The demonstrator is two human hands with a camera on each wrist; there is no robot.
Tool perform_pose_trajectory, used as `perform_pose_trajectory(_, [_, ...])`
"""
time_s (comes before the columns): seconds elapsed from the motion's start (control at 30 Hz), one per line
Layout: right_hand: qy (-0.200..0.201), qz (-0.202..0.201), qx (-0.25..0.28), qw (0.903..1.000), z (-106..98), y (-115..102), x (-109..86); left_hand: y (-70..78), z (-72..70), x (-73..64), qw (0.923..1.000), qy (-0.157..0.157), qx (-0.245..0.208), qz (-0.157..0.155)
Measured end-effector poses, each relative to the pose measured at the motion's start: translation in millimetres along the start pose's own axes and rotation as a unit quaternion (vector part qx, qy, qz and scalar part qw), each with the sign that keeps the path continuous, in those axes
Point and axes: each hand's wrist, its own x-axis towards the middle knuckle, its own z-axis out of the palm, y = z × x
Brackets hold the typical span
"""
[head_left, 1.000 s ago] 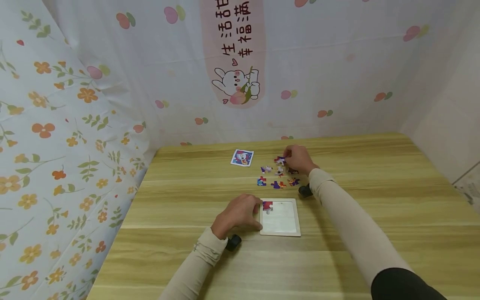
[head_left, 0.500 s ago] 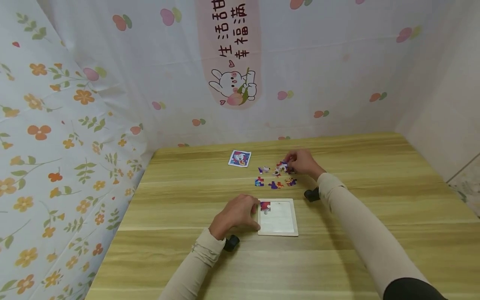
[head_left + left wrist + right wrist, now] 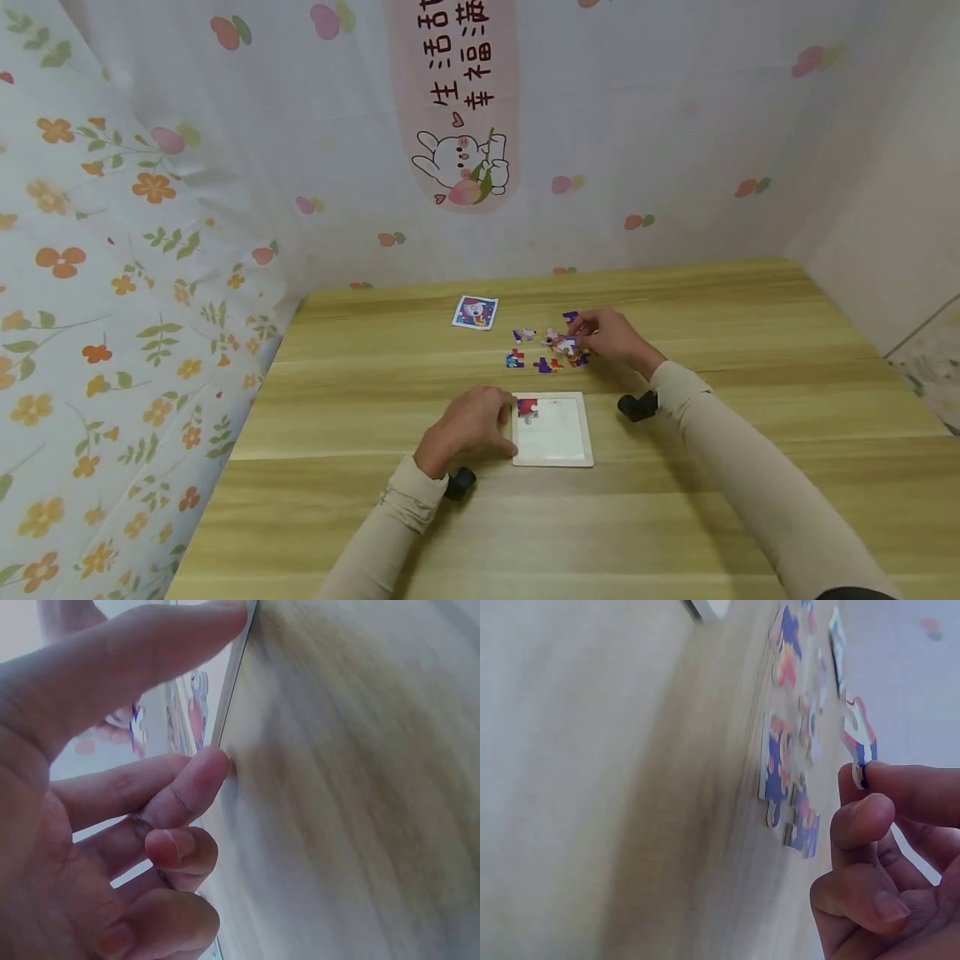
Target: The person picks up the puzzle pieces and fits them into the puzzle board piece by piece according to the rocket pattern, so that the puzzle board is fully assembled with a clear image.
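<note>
In the head view, my left hand [image 3: 467, 427] lies at the left side of a white square puzzle tray [image 3: 588, 429], thumb and forefinger tips at its edge. A red jigsaw piece [image 3: 527, 407] sits in the tray's upper left corner. My right hand [image 3: 617, 342] is beyond the tray, among loose jigsaw pieces. Between its thumb and forefinger it pinches one jigsaw piece [image 3: 860, 729], raised on its edge in the right wrist view. Below that, a purple and orange piece [image 3: 775, 761] lies on the table.
Several loose pieces lie in a cluster, among them a blue and red piece [image 3: 515, 359] and a purple and orange piece [image 3: 547, 366]. Behind them to the left is a small picture card [image 3: 476, 312]. A printed cloth [image 3: 345, 158] hangs along the table's back edge.
My right hand has shifted slightly right and toward me with a piece between its fingertips, uncovering a purple piece behind it. My left hand stays at the tray; the head view drifts a little.
</note>
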Motion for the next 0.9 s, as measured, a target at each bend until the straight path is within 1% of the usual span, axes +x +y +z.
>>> perform_pose_trajectory(0.07, [-0.005, 0.005, 0.008, 0.9999, 1.5, 0.4, -7.0, 1.1, 0.0, -0.7, 1.0000, 0.002, 0.007, 0.004])
perform_pose_trajectory(0.17, [-0.013, 0.001, 0.020, 0.9997, 3.8, 0.5, -15.5, 2.3, -1.5, -1.4, 0.9999, 0.004, 0.013, 0.010])
perform_pose_trajectory(0.33, [-0.036, -0.017, 0.035, 0.9986, 11.8, -5.4, -23.3, 0.7, -2.4, -3.6, 1.0000, -0.001, 0.009, 0.003])
perform_pose_trajectory(0.5, [-0.049, -0.031, 0.031, 0.9979, 18.9, -9.8, -29.2, -2.0, -0.4, -3.1, 1.0000, -0.003, -0.001, 0.001])
perform_pose_trajectory(0.7, [-0.070, -0.029, 0.039, 0.9963, 25.9, -9.5, -37.1, -2.4, 0.2, -2.7, 0.9999, -0.004, -0.009, -0.006])
perform_pose_trajectory(0.9, [-0.063, -0.050, 0.017, 0.9966, 33.3, -10.6, -44.0, -2.4, 0.0, -3.0, 0.9999, -0.007, -0.007, -0.008])
